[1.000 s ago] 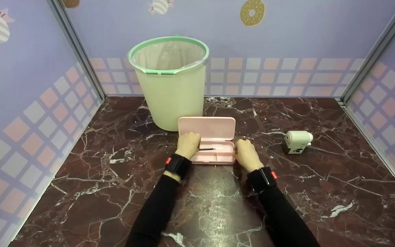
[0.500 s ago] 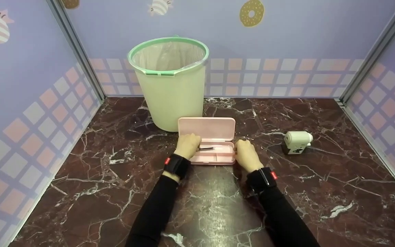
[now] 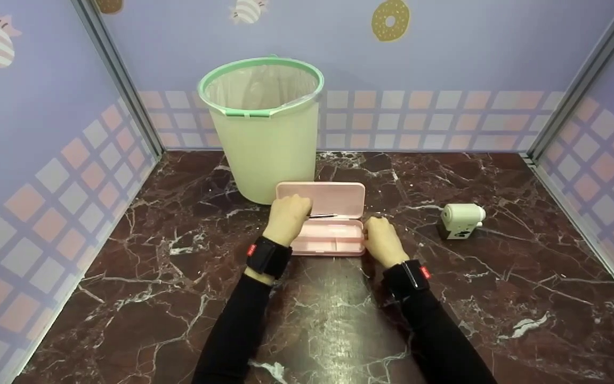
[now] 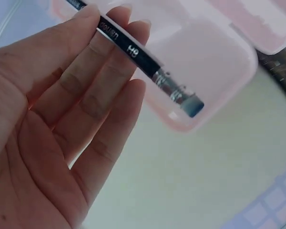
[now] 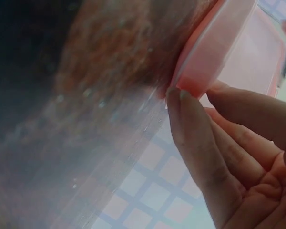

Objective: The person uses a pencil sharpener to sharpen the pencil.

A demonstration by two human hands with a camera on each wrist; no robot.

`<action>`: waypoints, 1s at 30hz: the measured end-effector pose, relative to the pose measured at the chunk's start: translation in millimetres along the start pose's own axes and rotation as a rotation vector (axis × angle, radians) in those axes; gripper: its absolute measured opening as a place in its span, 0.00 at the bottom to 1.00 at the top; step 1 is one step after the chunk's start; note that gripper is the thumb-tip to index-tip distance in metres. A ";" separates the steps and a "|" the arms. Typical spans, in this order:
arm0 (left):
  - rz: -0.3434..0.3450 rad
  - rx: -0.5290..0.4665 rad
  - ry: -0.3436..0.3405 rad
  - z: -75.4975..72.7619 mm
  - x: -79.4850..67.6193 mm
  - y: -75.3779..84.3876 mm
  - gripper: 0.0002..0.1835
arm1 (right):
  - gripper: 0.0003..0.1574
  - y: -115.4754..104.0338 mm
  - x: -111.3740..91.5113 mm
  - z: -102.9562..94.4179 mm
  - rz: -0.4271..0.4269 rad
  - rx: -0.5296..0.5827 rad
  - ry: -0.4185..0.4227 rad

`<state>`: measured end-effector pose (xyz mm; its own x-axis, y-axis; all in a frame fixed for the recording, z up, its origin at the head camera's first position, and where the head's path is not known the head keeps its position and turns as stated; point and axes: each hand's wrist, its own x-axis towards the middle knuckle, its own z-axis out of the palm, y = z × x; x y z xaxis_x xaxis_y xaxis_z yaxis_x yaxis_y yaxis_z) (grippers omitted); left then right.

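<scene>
My left hand [image 3: 288,217] pinches a dark pencil [image 4: 131,50] between thumb and fingers. "HB" lettering, a silver ferrule and a blue eraser show on the pencil in the left wrist view. In the head view its slim end points right, over the back of an open pink pencil case [image 3: 347,231]. The case's lid [image 3: 333,198] stands raised behind its divided tray. At the tray's right end, my right hand [image 3: 384,241] grips the wall; the right wrist view has its thumb and fingertips on the pink rim [image 5: 205,67].
A pale green trash bin [image 3: 267,144] with a clear liner stands right behind the case, to the left. On the right sits a small cream boxy device [image 3: 460,220] with a round knob. Patterned walls [image 3: 424,114] enclose the dark marbled table [image 3: 152,266].
My left hand has lifted the pencil up out of the tray and moved slightly away from me. The right hand stays at the case's right end.
</scene>
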<state>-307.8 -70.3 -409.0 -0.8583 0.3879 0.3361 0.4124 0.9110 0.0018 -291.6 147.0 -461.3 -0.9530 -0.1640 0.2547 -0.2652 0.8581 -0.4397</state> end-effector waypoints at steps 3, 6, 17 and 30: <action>0.014 -0.013 0.028 -9.1 -1.2 2.1 0.04 | 0.03 0.5 0.3 -1.5 -0.001 0.006 -0.004; 0.023 -0.034 0.029 -14.4 -2.2 3.1 0.05 | 0.03 1.6 0.2 -4.4 0.007 0.010 -0.021; 0.019 -0.077 -0.018 -19.6 -3.0 0.5 0.05 | 0.11 9.6 0.5 -33.7 0.057 0.008 0.061; 0.024 -0.089 0.021 -17.5 -3.5 -2.3 0.02 | 0.15 39.5 -3.2 -84.4 0.137 0.080 0.220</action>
<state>-300.5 -76.2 -393.6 -0.8415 0.4056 0.3569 0.4591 0.8850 0.0768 -286.7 222.5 -406.7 -0.9284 0.0686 0.3651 -0.1546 0.8224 -0.5476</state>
